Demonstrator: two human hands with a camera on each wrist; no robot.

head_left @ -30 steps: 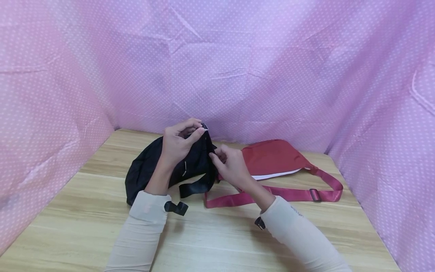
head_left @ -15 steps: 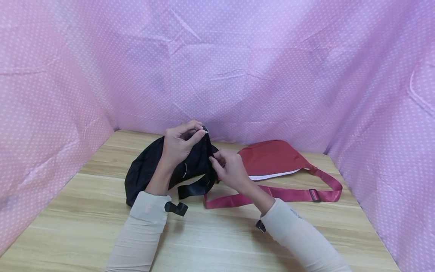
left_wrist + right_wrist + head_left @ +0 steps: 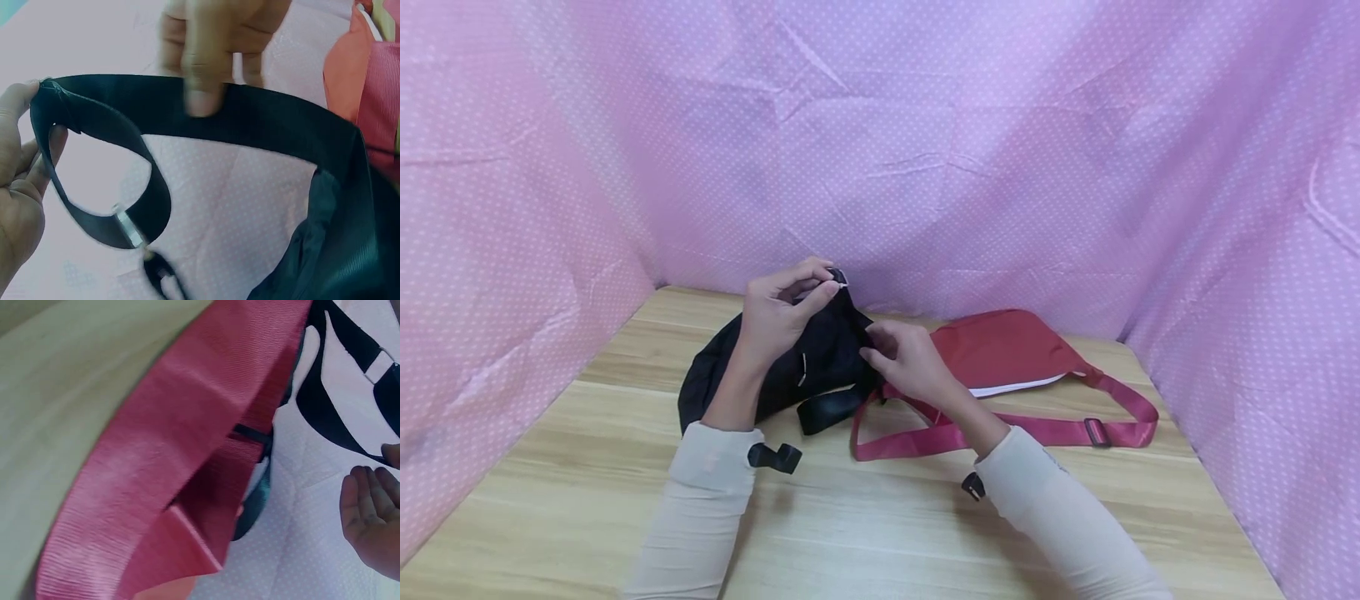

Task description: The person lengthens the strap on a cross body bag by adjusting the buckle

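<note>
A black waist bag [image 3: 715, 379] rests on the table under my left forearm. In the head view my left hand [image 3: 778, 312] pinches a raised loop of its black strap [image 3: 156, 103] between thumb and fingers. In the left wrist view the loop curls down from that pinch, and a pale metal slider [image 3: 129, 228] sits on it. My right hand [image 3: 910, 358] is farther along the same strap; its blurred thumb lies across the front and its fingers behind. The right wrist view shows my right hand [image 3: 375, 512] at its right edge, thumb on the strap.
A red waist bag [image 3: 1007, 354] with a white zip lies to the right, partly behind my right hand. Its pink strap [image 3: 1045, 429] loops toward me, with a dark slider [image 3: 1097, 432]. Pink dotted cloth [image 3: 880, 150] hangs around the wooden table [image 3: 850, 525].
My left hand has moved left and slightly up with the strap loop. The black bag's right side has shifted a little with it. My right hand stays at nearly the same spot.
</note>
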